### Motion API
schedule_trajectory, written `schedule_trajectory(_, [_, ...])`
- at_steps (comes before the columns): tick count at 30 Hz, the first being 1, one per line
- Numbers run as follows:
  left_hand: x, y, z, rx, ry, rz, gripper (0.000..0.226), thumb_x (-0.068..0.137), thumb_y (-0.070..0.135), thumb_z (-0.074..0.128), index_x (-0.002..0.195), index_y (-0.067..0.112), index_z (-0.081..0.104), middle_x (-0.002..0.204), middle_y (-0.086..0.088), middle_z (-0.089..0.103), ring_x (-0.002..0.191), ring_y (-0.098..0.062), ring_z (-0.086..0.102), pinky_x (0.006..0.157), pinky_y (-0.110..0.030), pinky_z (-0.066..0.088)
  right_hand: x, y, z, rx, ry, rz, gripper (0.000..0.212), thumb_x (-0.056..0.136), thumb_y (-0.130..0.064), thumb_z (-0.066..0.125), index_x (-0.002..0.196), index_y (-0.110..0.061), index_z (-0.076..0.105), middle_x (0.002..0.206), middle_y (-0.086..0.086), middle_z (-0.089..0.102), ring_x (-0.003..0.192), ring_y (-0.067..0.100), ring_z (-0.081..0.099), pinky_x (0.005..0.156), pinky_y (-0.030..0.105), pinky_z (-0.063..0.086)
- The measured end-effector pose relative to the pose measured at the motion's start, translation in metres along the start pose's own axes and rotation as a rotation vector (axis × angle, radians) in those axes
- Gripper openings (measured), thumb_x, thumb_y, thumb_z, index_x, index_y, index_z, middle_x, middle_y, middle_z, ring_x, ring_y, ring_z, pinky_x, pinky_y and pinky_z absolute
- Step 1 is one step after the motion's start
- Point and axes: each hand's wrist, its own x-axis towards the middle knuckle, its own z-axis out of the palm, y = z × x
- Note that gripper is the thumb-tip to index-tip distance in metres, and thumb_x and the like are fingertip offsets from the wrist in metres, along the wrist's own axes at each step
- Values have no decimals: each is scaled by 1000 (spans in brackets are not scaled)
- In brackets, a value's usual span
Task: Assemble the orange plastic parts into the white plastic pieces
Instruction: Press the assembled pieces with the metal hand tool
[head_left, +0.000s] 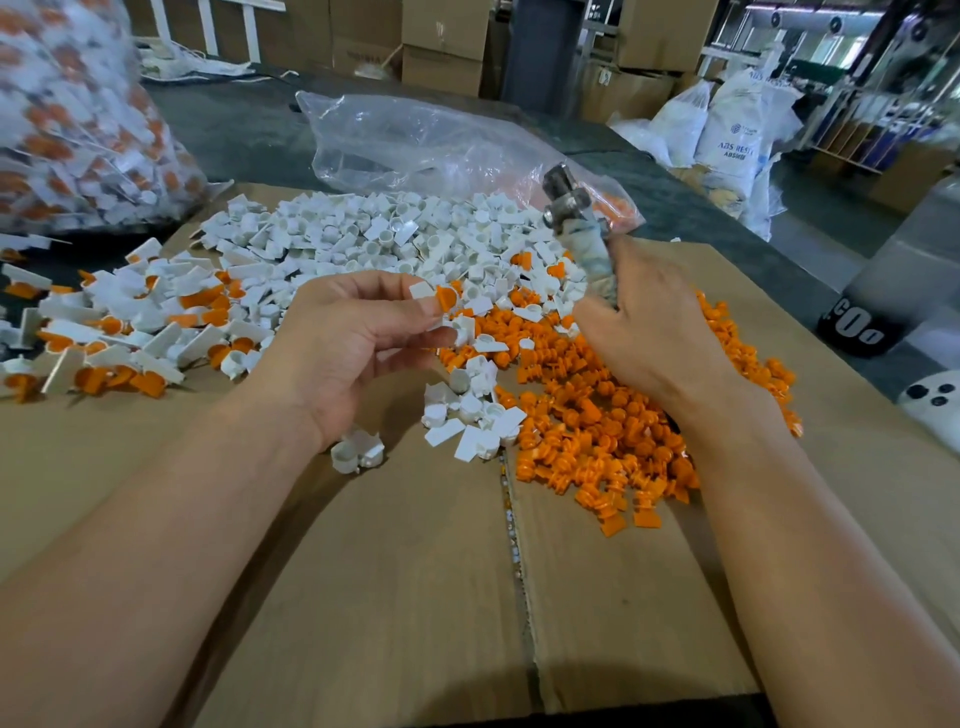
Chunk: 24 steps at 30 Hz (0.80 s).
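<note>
Cardboard surface (389, 597) nearest; left hand (358, 343) pinches a white piece (422, 290) with orange part (445, 297), right hand (644, 338) grips a wrapped tool (576, 228), probably to seat it.

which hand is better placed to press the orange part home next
Right, probably: the right hand grips the wrapped-handle metal tool, raised beside the work. The left hand is occupied pinching the white piece with the orange part.

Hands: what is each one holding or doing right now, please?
Left hand: pinches a white piece with an orange part.
Right hand: grips a wrapped metal tool.
</note>
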Motion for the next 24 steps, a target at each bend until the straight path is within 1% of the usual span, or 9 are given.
schedule_trajectory(2, [0,1,1,-27,10,33,20,55,13,68,74,10,62,66,0,70,60,-14,69,46,-18,50,0,-2,-1,-17,1,-17,14,83,-7,48,76,-16,41,67,-7,37,59,6,33,52,10,28])
schedule_trajectory(4, [-1,1,2,-56,27,79,17,55,14,68,71,13,61,64,3,69,59,-13,69,47,-17,50,-1,-5,0,-32,-34,-56,14,86,-10,51,78,-17,43,68,-9,37,60,4,34,55,7,29])
schedule_trajectory(7, [-1,1,4,-107,59,136,17,57,15,68,71,13,61,61,5,66,58,-12,67,44,-17,48,-4,-13,5,-11,-81,-122,34,88,-15,52,67,-31,31,67,-12,35,59,1,34,56,4,28])
schedule_trajectory(9, [0,1,5,-120,71,160,17,57,16,68,72,13,60,58,6,64,56,-11,66,43,-17,47,-7,-16,7,9,-107,-143,37,87,-13,52,65,-31,28,65,-11,36,57,2,34,55,5,29])
schedule_trajectory(14, [0,0,7,-89,60,206,15,60,17,66,72,13,59,58,8,63,54,-9,63,42,-17,45,-8,-22,10,12,-181,-163,23,77,-20,48,64,-31,31,66,-11,40,59,2,37,54,4,27])
schedule_trajectory(17, [-1,0,10,-95,52,216,14,60,17,67,71,13,59,57,7,61,52,-9,62,42,-16,44,-10,-23,13,-2,-207,-177,29,78,-19,50,63,-31,28,66,-10,39,59,3,36,56,5,27])
schedule_trajectory(20, [-2,0,12,-89,47,232,13,61,17,66,71,12,58,57,6,61,51,-8,62,41,-16,44,-10,-24,15,-27,-233,-190,23,74,-26,45,63,-31,26,66,-11,35,59,1,34,58,3,27])
schedule_trajectory(22, [-3,0,12,-86,51,240,13,61,17,66,70,13,58,57,6,61,51,-8,62,41,-16,43,-11,-24,17,-41,-261,-196,27,78,-27,49,64,-32,26,69,-13,33,60,0,33,60,1,26])
schedule_trajectory(24, [-3,-1,12,-88,53,241,12,61,16,65,70,13,58,59,4,62,51,-8,62,41,-16,43,-10,-24,18,-61,-288,-206,25,78,-31,47,66,-35,26,71,-15,32,62,-2,32,61,1,25])
